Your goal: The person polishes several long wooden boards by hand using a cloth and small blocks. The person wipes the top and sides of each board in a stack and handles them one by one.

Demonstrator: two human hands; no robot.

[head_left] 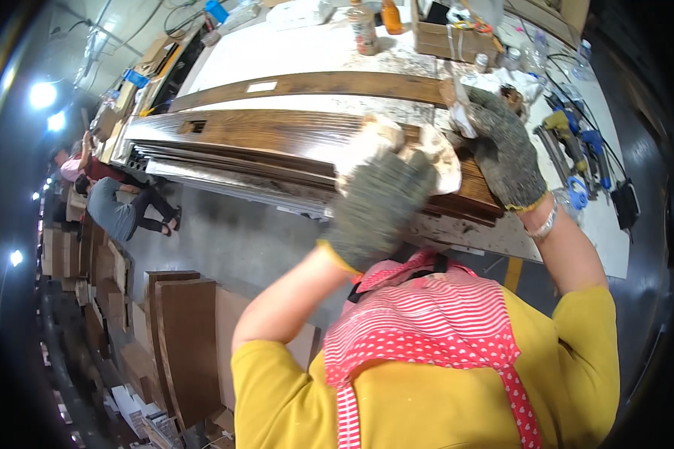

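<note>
My left hand [382, 206], in a dark grey knit glove with a yellow cuff, presses a crumpled, brown-stained white rag [368, 150] onto the top brown wooden board [277, 129] of a stack. Its fingers bend over the rag. Near the right end of the boards is my right hand [508, 153], in a matching glove. Its fingers are closed round a pale, whitish thing [460, 116] whose kind I cannot make out. Behind the stack another brown board [322, 84] with a light rectangular patch lies on the white table [240, 52].
Power tools [565, 142] with cables lie at the table's right. A cardboard box [453, 41], a clear bottle [362, 30] and an orange bottle [392, 16] stand at the back. Two people [116, 206] are at the far left. Large brown panels [187, 344] stand at the lower left.
</note>
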